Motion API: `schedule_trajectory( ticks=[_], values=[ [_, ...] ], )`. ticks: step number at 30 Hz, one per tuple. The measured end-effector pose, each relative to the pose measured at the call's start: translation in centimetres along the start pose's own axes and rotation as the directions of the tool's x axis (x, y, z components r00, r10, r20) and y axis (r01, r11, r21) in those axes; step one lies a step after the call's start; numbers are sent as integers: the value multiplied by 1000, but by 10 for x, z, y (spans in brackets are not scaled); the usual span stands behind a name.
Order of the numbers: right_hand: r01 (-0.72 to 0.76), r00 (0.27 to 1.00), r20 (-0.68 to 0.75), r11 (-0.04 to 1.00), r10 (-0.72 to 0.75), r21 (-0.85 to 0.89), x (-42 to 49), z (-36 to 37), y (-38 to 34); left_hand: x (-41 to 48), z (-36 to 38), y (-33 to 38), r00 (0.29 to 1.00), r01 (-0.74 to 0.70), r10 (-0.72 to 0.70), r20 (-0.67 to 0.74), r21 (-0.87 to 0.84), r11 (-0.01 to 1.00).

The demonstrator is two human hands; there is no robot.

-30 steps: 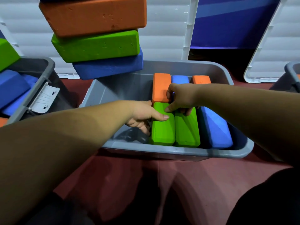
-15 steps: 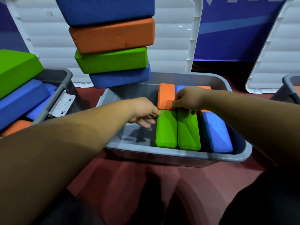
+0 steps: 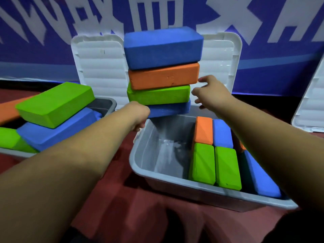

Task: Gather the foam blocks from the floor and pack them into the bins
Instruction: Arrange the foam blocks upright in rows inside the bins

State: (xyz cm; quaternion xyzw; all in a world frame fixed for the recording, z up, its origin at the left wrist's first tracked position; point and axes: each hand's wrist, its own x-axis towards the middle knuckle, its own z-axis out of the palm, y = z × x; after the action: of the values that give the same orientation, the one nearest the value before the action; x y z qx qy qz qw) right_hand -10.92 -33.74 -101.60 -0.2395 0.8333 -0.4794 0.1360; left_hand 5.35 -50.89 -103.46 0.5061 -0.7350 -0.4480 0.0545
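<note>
Hands, head view: a second ago inside grey bin (image 3: 154, 148) seating packed blocks (image 3: 203, 163) on its right side, now raised to stack of four foam blocks (image 3: 163, 76) at its far left corner; right hand (image 3: 210, 93) fingers spread apart beside stack; left hand (image 3: 138, 113) at bottom blue block (image 3: 168, 109), fingers hidden, grip uncertain; next load probably.

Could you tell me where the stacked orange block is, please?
Head view, upper centre: the orange block sits second from the top, between the top blue block and the green block, with the right hand near its right end.
</note>
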Motion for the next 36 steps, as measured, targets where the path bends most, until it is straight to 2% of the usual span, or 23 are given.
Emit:
schedule_trajectory(
  ticks=[1,3,5,7,9,14,19,21,24,28,31,34,36],
  values=[
    [16,1000,-26,1000,-16,15,3,0,-6,5,-10,4,994,-11,7,-108,-30,999],
    [46,998,-43,998,-44,53,6,0,-17,11,-32,12,930,-28,22,-366,-10,1000],
    [60,998,-25,994,-58,96,6,-1,-27,12,-48,18,868,-211,189,-459,2,977],
    [71,997,-5,987,-71,142,4,0,-37,8,-54,23,833,-431,384,-397,-32,902],
    [73,997,-28,982,-69,175,2,2,-42,3,-51,25,811,-540,479,-336,-117,833],
    [53,997,-63,977,-40,206,-7,1,-39,-11,-38,36,801,-577,469,-374,-271,770],
    [20,972,-231,969,38,245,-22,-28,-19,-27,-13,56,760,-648,561,-329,-304,699],
    [-2,940,-327,958,100,286,-29,-45,-3,-36,9,66,737,-676,610,-292,-315,666],
    [-38,853,-478,938,209,344,-40,-74,25,-49,54,78,692,-713,693,-201,-339,613],
    [-91,754,-577,921,312,379,-53,-111,65,-57,113,80,678,-687,734,-47,-396,609],
    [-228,754,-524,906,396,356,-60,-133,96,-59,147,72,686,-645,723,84,-391,657],
    [-424,722,-429,837,543,345,-55,-143,116,-55,168,59,717,-634,680,149,-264,727],
    [-520,708,-397,811,584,268,-55,-146,122,-49,176,49,765,-606,620,174,-128,785]
  ],
)
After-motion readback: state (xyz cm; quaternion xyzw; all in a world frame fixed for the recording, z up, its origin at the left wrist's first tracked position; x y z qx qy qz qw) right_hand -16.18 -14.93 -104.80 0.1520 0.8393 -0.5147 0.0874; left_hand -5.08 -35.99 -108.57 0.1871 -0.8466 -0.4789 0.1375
